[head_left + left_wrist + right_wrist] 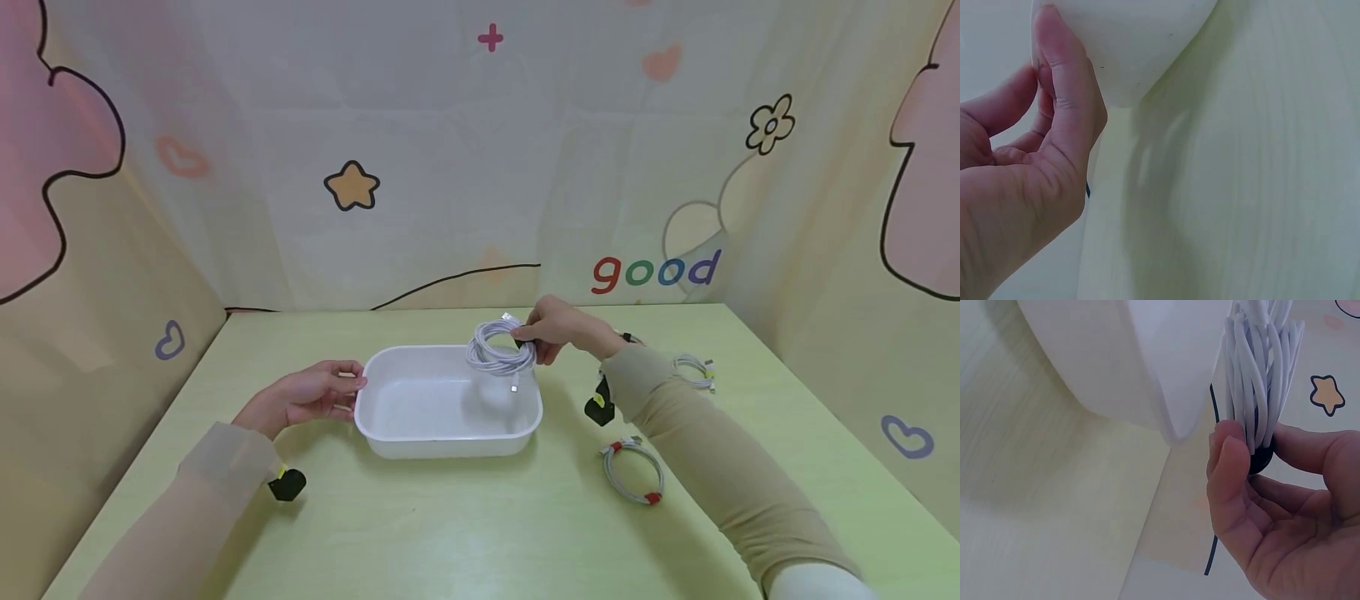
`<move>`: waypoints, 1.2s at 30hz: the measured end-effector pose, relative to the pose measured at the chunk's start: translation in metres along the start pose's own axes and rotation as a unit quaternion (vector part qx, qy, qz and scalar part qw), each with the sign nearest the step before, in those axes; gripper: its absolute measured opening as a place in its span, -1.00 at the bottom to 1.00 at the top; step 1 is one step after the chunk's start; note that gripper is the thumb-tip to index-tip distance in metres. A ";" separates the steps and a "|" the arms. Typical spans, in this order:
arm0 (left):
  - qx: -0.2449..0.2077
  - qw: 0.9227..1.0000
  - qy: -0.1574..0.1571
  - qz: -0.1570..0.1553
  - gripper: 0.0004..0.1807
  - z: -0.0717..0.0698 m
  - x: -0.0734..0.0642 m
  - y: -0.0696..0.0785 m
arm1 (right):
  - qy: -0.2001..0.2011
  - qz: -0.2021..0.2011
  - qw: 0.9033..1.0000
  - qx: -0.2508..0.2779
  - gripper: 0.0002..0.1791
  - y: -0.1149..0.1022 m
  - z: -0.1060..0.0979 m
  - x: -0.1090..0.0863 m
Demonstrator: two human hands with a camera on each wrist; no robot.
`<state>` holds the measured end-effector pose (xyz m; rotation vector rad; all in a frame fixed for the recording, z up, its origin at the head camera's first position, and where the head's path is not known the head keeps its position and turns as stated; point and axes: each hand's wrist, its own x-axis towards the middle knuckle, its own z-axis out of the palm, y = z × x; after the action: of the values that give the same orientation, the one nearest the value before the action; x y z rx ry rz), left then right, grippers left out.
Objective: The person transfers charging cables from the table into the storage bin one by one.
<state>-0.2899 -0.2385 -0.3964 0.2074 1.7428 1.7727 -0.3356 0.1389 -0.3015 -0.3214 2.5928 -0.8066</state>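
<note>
My right hand [558,327] pinches a coiled white USB cable [495,350] at the black tie around it. The coil hangs over the right end of a white plastic basin [450,438], its metal plug ends sticking out. In the right wrist view, thumb and fingers close around the black band [1261,459], with the white loops [1260,375] standing out beyond them. At the basin's left end, my left hand [318,392] grips the rim between thumb and fingers. The left wrist view shows these fingertips on the basin wall [1122,50].
Right of the basin, a grey cable coil [633,472] with red ties lies on the table [390,533]. Farther back is a white coil [693,372] with a yellow tie. Another cable [630,337] is mostly hidden behind the right forearm. A printed curtain [435,233] stands behind the table.
</note>
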 end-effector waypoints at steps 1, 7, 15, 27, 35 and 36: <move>-0.004 1.000 0.000 -0.001 -0.96 0.000 0.000 0.000 | 0.000 0.000 1.000 0.000 -0.67 -0.002 0.002 0.001; -0.012 1.000 0.000 -0.006 -0.95 0.000 -0.001 0.001 | -0.006 -0.010 1.000 0.001 -0.68 -0.015 0.011 0.006; -0.014 1.000 0.001 -0.008 -0.94 -0.002 0.000 0.002 | -0.017 -0.027 0.999 0.007 -0.70 -0.028 0.025 0.018; -0.024 1.000 -0.003 -0.013 -0.95 -0.002 0.001 0.002 | -0.051 -0.043 0.997 0.034 -0.73 -0.047 0.050 0.027; -0.020 1.000 -0.007 -0.011 -0.93 -0.002 0.001 0.001 | -0.073 -0.047 0.996 0.015 -0.72 -0.060 0.065 0.032; -0.019 1.000 -0.007 -0.011 -0.93 -0.002 0.001 0.001 | -0.076 -0.048 0.996 0.016 -0.72 -0.062 0.066 0.032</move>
<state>-0.2917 -0.2397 -0.3961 0.1836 1.6944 1.7836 -0.3293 0.0460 -0.3253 -0.4806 2.4362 -0.8232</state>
